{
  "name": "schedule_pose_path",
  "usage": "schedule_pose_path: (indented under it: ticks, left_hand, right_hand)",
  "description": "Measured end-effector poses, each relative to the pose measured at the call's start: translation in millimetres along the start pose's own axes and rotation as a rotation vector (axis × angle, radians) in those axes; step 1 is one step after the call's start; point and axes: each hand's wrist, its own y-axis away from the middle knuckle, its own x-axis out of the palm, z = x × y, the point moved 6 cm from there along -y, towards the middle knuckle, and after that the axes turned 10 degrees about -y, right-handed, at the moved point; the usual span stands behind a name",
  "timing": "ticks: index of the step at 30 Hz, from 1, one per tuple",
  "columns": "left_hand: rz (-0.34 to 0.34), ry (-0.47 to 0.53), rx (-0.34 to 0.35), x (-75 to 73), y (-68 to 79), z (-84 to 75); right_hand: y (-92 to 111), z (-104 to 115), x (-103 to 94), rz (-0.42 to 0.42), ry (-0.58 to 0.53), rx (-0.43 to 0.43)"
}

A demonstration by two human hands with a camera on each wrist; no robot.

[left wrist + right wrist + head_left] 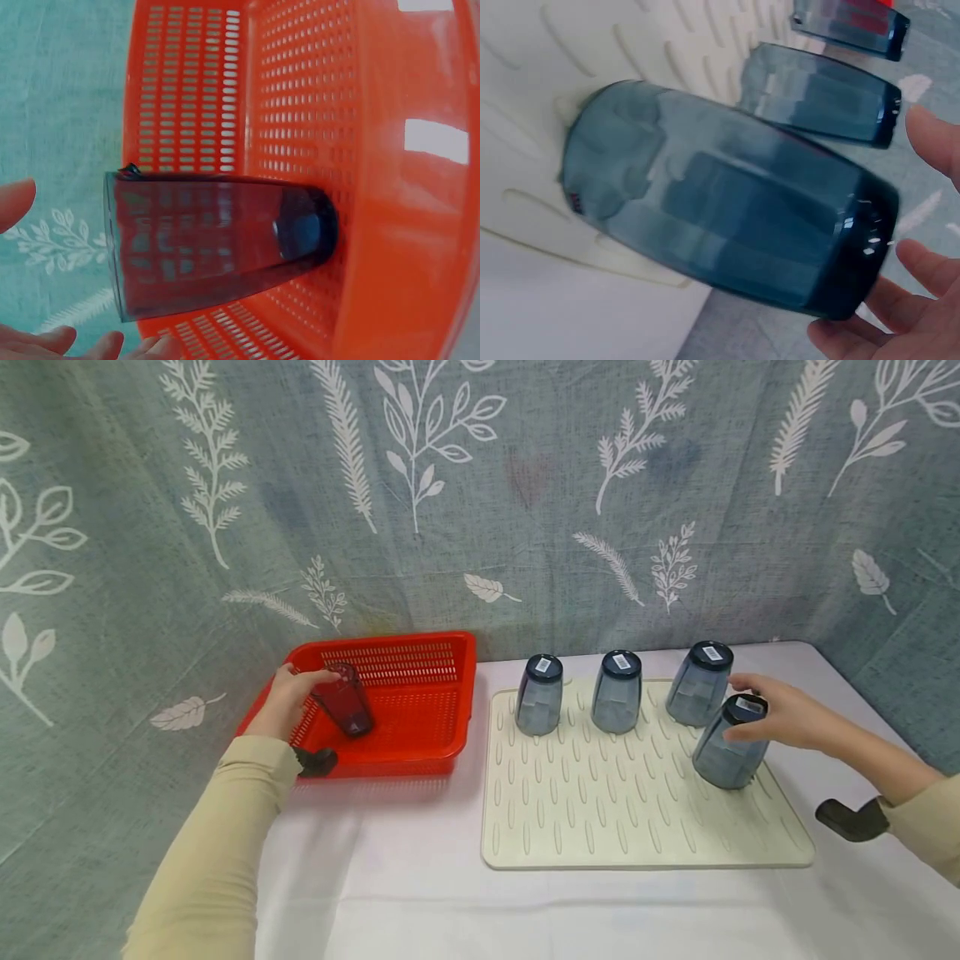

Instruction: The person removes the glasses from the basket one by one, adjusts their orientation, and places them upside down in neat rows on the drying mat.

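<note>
My left hand (288,697) is at the rim of a dark tinted drinking glass (347,700) inside a red plastic basket (420,764). The left wrist view shows this glass (217,240) with its base on the basket floor and its mouth toward my spread thumb and fingertips, which stand apart from it. On the right, my right hand (787,714) is spread around the base of an upside-down blue-grey glass (726,756) on a cream ridged mat (585,810). In the right wrist view the thumb is away from this glass (727,199); fingertips lie close to its base, contact unclear.
Three more upside-down glasses stand along the mat's back edge: a left one (538,697), a middle one (617,693) and a right one (697,685) close behind my right hand. A leaf-patterned curtain (525,485) hangs behind the white-covered table (420,877).
</note>
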Motion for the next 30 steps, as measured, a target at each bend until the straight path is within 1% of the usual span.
schedule_pose_path:
  ticks: [4,9,12,16,22,23,27,30]
  left_hand:
    - [0.022,0.013,-0.042,3.5,-5.7,5.1]
    - [0.024,0.059,-0.101,6.4,-12.9,12.4]
    - [0.048,0.051,-0.115,8.9,-15.4,16.1]
    - [0.077,0.032,-0.108,11.7,-16.7,19.6]
    - [0.081,0.045,-0.073,11.7,-20.7,23.2]
    - [0.083,0.046,-0.071,12.1,-21.3,23.4]
    - [0.092,0.047,-0.079,13.6,-23.5,23.8]
    - [0.108,0.049,-0.089,14.4,-24.1,24.4]
  right_hand:
    - [2.0,8.0,-2.7,-0.015,-0.013,-0.029]
    - [4.9,17.3,-4.3,-0.027,-0.030,-0.047]
    - [7.6,23.4,-4.1,-0.035,-0.030,-0.055]
    - [11.8,33.6,-2.1,-0.058,-0.018,-0.095]
    - [21.4,46.3,3.2,-0.098,-0.023,-0.145]
    - [23.8,48.9,4.4,-0.110,-0.026,-0.165]
    - [33.5,59.2,11.9,-0.148,-0.040,-0.244]
    - [38.8,64.1,20.9,-0.145,-0.058,-0.270]
